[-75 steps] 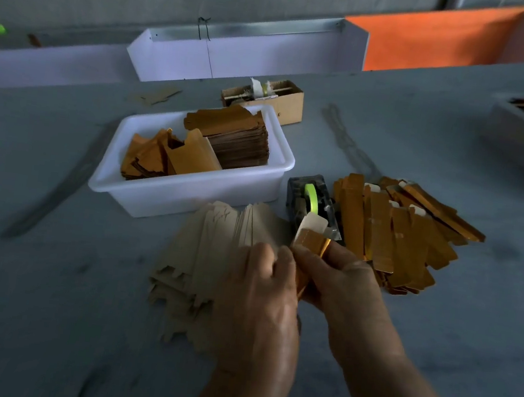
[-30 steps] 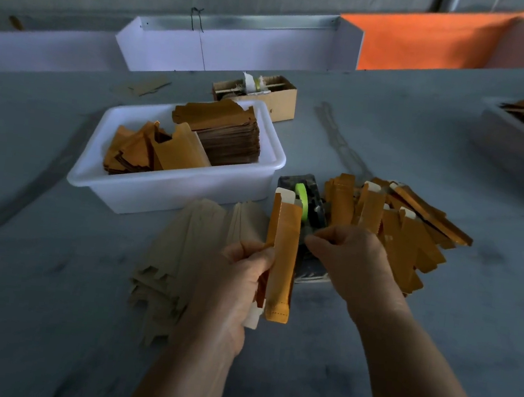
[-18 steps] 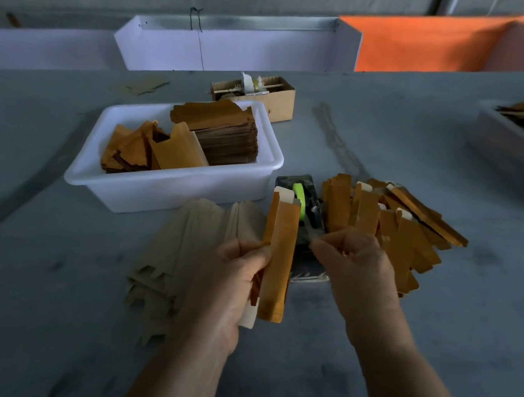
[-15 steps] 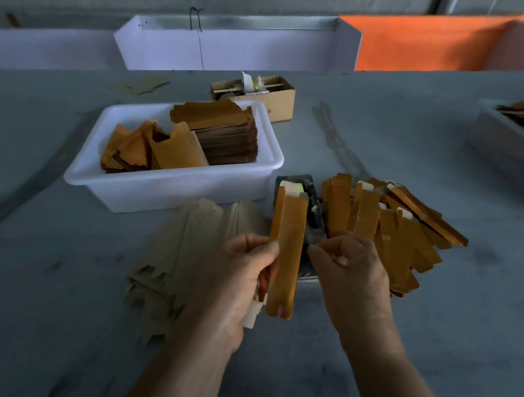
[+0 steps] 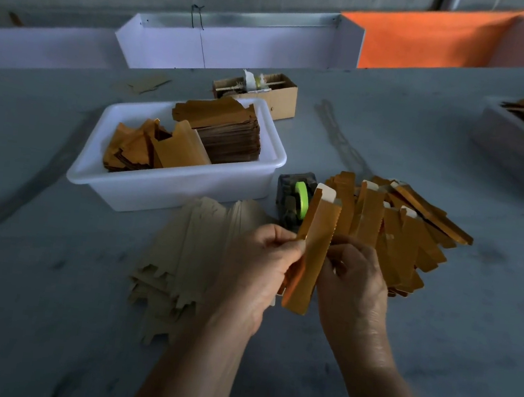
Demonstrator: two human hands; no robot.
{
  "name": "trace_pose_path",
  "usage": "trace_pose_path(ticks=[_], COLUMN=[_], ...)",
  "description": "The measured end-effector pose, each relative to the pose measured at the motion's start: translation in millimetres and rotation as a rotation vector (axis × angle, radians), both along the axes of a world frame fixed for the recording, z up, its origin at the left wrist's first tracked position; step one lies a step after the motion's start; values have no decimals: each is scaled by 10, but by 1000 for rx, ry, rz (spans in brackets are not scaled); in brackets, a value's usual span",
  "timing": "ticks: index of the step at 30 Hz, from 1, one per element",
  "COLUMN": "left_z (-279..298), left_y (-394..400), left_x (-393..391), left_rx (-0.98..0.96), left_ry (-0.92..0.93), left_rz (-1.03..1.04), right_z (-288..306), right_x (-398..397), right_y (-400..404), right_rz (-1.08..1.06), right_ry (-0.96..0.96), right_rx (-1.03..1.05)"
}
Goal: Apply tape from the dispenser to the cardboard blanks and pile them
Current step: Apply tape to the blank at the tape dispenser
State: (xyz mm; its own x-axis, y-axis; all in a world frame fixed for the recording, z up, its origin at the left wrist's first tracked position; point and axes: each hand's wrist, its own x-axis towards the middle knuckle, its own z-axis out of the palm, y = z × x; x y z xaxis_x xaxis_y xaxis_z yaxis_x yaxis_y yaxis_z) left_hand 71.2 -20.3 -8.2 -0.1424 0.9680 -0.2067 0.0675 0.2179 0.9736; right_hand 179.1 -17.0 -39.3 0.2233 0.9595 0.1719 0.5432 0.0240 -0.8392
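A folded golden cardboard blank (image 5: 313,246) stands nearly upright between both hands, its white tab at the top. My left hand (image 5: 258,264) pinches its left edge and my right hand (image 5: 354,282) pinches its right edge. Just behind it sits the dark tape dispenser (image 5: 293,198) with a green roll. A heap of folded golden blanks (image 5: 410,234) lies to the right of the dispenser. A fanned stack of flat beige blanks (image 5: 189,252) lies on the table left of my hands.
A white tub (image 5: 174,185) holding more golden blanks stands behind the beige stack. A small cardboard box (image 5: 266,92) sits farther back. A grey tray (image 5: 521,146) with blanks is at the far right. The table's front edge runs below my right forearm.
My right hand has come off the dispenser and closed on the blank's right edge. The blank has shifted a little right and tilted, held by both hands now.
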Motion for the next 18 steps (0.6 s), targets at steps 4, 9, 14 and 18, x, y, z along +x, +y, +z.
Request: trace_pose_path(ticks=[4,9,14,18], left_z=[25,55,125,142], left_y=[6,22,16,-48], left_x=[-4,11,-16,-5], left_rx=[-22,-9,-39,-38], left_ry=[-3,67,94,64], left_rz=[3,2,-35,-22], right_z=[37,85,292,439], right_x=[1,73,284,342], right_y=[8,-9,-49,-65], right_rz=[3,16,147,365], right_ry=[-29,-321,144,365], right_rx=[3,39,5,-154])
